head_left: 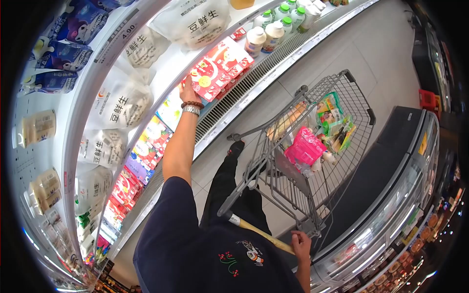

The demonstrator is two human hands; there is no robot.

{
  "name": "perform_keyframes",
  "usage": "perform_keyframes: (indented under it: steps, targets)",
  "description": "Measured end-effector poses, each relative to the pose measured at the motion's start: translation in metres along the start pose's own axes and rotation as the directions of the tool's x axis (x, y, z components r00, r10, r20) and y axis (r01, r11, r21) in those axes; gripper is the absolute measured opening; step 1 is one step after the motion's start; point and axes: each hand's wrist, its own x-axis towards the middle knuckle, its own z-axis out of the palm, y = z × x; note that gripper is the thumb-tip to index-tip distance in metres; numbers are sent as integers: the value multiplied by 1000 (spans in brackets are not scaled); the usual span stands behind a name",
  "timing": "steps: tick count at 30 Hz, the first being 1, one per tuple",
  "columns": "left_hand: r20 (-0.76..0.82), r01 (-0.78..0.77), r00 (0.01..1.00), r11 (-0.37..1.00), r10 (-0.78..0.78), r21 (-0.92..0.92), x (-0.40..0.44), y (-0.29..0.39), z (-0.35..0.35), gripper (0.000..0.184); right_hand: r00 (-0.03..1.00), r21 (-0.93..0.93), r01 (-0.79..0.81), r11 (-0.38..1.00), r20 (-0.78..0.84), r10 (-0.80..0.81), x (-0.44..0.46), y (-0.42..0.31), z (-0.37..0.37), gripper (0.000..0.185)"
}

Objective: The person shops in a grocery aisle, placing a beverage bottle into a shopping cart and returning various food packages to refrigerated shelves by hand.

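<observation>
The left hand (187, 93) touches the near edge of a glossy, boxy red carton (217, 71) beside a black slatted grille (239, 89); its fingers are partly hidden, so I cannot tell whether they grasp it. The right hand (301, 245) curls at a smooth yellow handle (264, 236) of a wire-mesh cart (373, 117), its grip unclear.

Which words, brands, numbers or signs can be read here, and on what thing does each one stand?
"豆鲜生": on the white plastic bags on the shelf.
"4.90": on the shelf price label.
Too small or blurred to read: the print on the red carton, the blue packets and the shirt emblem, and the smaller lines on the bags and label.
</observation>
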Motion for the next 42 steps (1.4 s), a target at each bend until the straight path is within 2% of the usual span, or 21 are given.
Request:
perform_keyframes:
  steps: [2, 5, 6, 10, 11, 14, 15, 17, 18, 22, 25, 29, 33, 34, 37, 41, 42]
  targets:
    - [29, 72, 997, 996, -71, -61, 20, -8, -26, 49, 1000, -13, -3, 1000, -10, 2, -3, 1, 1, 28]
    - [-29, 19, 999, 999, -18, 29, 5, -5, -26, 46, 1000, -6, -16, 1000, -16, 16, -7, -5, 4, 29]
    - [-139, 19, 990, 997, -8, 80, -2, -3, -17, 41, 1000, 1, -18, 1000, -20, 18, -6, -8, 4, 29]
    - [-153, 117, 982, 993, -111, 25, -3, 5, 7, 37, 1000, -21, -12, 1000, 3, 12, -3, -14, 0, 29]
    - [-130, 127, 984, 991, -121, 40, 11, 2, 4, 33, 1000, -23, -11, 1000, 3, 11, -3, -16, 0, 29]
    - [-211, 164, 968, 977, -134, 133, 18, 3, 24, 29, 1000, -43, 4, 999, 17, -4, -1, -12, -2, 29]
    - [-164, 144, 978, 988, -132, 61, 41, -11, 13, 27, 1000, -51, 12, 999, 21, -11, -1, -11, -2, 30]
    - [-180, -10, 983, 989, 37, 150, 32, -18, 25, 24, 999, -43, 0, 999, 34, 1, 0, -14, -1, 30]
    - [-158, -72, 977, 919, 143, 387, 46, -26, 11, 25, 999, -41, -7, 999, 44, 9, -1, -16, -1, 30]
    - [-229, -51, 916, 662, 328, 748, 72, -35, -8, 27, 999, -27, 29, 999, 45, -28, 1, -15, -2, 32]
    - [-376, -96, 884, 896, 277, 435, 84, -45, -5, 24, 999, -17, 35, 999, 15, -35, -2, -10, 0, 34]
    - [-375, -70, 898, 917, 229, 393, 68, -29, 7, 22, 1000, -43, 22, 999, 19, -21, -1, -17, 1, 32]
    - [-93, -90, 967, 659, 238, 746, 58, -16, -7, 28, 999, -58, 10, 998, 43, -7, 1, -17, 2, 32]
    - [-127, -55, 965, 655, 228, 754, 50, -15, 0, 27, 998, -62, 25, 998, 64, -21, 2, -15, 1, 31]
    - [-186, -71, 960, 821, 212, 567, 54, -26, 5, 29, 994, -70, 52, 996, 101, -45, 2, -7, -1, 28]
    - [-185, -43, 958, 750, 217, 660, 38, -20, 15, 31, 999, -40, 6, 999, 55, -3, 0, -11, 1, 30]
    - [-102, -120, 957, 689, 272, 715, 39, -24, 4, 35, 999, -21, -18, 1000, 30, 19, -1, -14, 1, 31]
